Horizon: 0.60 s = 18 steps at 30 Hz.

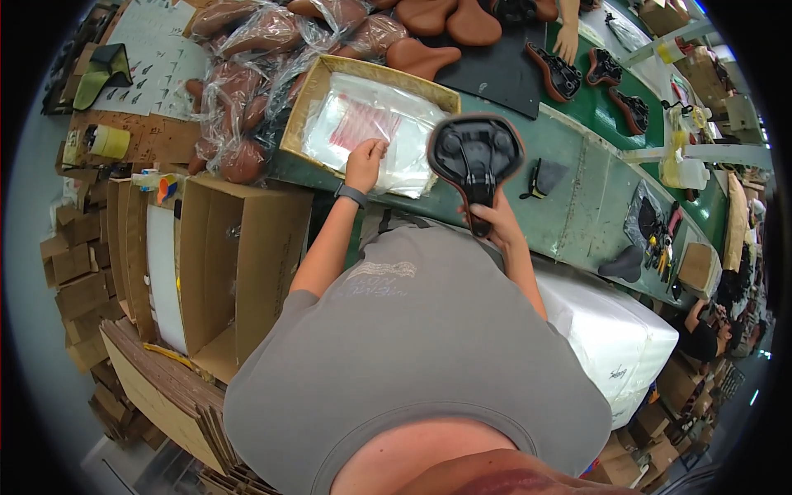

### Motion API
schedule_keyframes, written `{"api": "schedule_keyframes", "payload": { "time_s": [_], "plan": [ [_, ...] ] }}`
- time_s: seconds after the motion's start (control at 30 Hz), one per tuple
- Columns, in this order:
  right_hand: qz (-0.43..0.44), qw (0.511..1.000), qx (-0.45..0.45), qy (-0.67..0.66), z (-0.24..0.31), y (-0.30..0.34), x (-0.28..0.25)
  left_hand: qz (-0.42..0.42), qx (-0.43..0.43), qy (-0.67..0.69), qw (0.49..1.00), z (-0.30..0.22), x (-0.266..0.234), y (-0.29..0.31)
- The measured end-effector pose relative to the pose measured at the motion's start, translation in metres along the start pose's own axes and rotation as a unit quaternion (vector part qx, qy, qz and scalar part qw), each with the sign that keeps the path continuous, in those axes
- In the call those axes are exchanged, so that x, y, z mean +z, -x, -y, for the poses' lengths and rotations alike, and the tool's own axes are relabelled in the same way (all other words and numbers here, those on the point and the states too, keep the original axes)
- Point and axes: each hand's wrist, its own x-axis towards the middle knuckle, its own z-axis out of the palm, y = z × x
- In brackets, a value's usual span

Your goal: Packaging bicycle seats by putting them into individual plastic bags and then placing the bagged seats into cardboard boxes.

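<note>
Gripping a brown-edged bicycle saddle with a black plastic underside by its narrow nose, the right hand has its thumb laid over the tip and its fingers wrapped beneath; this grip probably suits because the nose fits a palm and leaves the broad end free. The saddle is held up at the near edge of the green metal desk, underside toward the wearer. The left hand is over a stack of flat clear plastic bags with red print, fingers curled in; whether film is pinched between them, I cannot tell. The bags lie in a shallow tan cardboard box, whose walls likely stop the slippery stack sliding. Beyond it sit plastic-wrapped brown saddles, the film presumably guarding their covers. Farther right, a co-worker's hand reaches toward an upturned black-bottomed saddle.
</note>
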Motion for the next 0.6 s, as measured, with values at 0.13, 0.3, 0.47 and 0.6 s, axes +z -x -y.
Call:
{"api": "schedule_keyframes", "payload": {
  "time_s": [0.13, 0.3, 0.47, 0.6],
  "plan": [
    [0.117, 0.988, 0.063, -0.081, 0.011, -0.062, 0.068, 0.043, 0.155, -0.26, 0.952, -0.055, 0.0, 0.049],
    [0.114, 0.986, 0.106, -0.063, 0.017, -0.093, 0.117, 0.004, -0.06, 0.078, 0.995, -0.067, -0.01, 0.094],
    [0.106, 0.956, 0.144, -0.231, 0.017, -0.076, 0.107, -0.021, -0.142, 0.761, 0.633, -0.03, -0.137, 0.09],
    [0.262, 0.963, 0.062, -0.03, 0.037, -0.076, 0.082, -0.071, -0.236, 0.464, 0.851, -0.075, -0.155, 0.075]
  ]
}}
